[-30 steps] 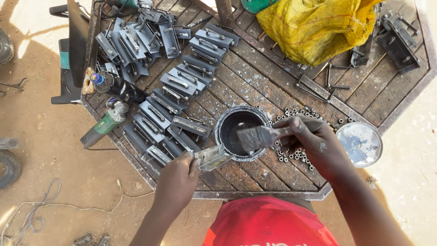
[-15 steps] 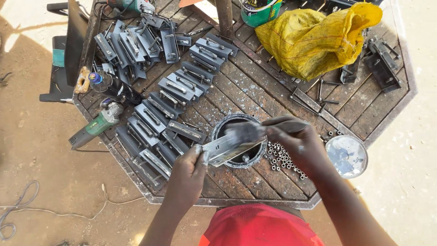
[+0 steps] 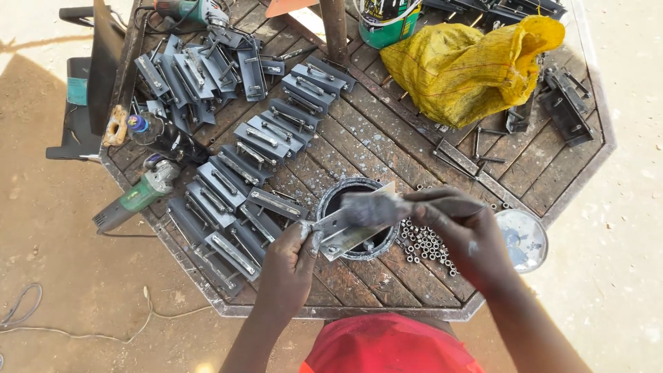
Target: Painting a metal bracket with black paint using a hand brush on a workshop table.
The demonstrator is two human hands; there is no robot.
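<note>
Left hand [image 3: 290, 266] holds a metal plate [image 3: 349, 228] over the paint can [image 3: 358, 245]; right hand [image 3: 469, 238] brushes it.

Head-worn view, steeply down, probably close overhead

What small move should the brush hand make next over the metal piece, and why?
Probably one stroke along the flat metal piece. The left hand holds it over the open paint can, and the right hand has the brush bristles already on it, so drips would fall into the can.

Grey-painted metal plate [image 3: 349, 231], rough weathered wooden tabletop [image 3: 387, 138], woven yellow plastic sack [image 3: 469, 65].
</note>
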